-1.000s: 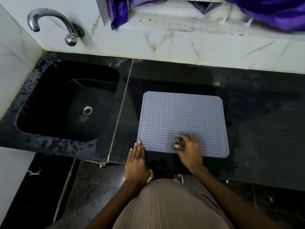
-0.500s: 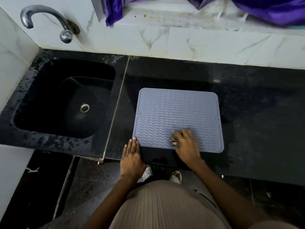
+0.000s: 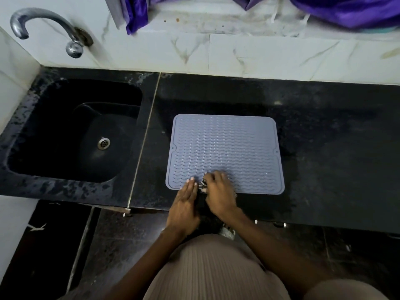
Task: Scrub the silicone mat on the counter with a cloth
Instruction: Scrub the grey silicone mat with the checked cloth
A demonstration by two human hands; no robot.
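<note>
Grey silicone mat (image 3: 225, 148) w/ wavy ridges is lying flat on the black counter (image 3: 324, 148), just right of the seam by the black sink (image 3: 71, 131), its near edge close to the counter front. Right hand (image 3: 218, 191) is curling over a small dark, striped cloth (image 3: 202, 184), pressing it onto the mat's near-left area, fingers bent round it. Left hand (image 3: 184, 202) is lying flat, fingers straight & together, fingertips overlapping the mat's near edge, just beside the cloth. Chrome tap (image 3: 49, 29) is sticking out of the marble wall above the sink; purple fabric (image 3: 346, 9) is hanging along the top.
</note>
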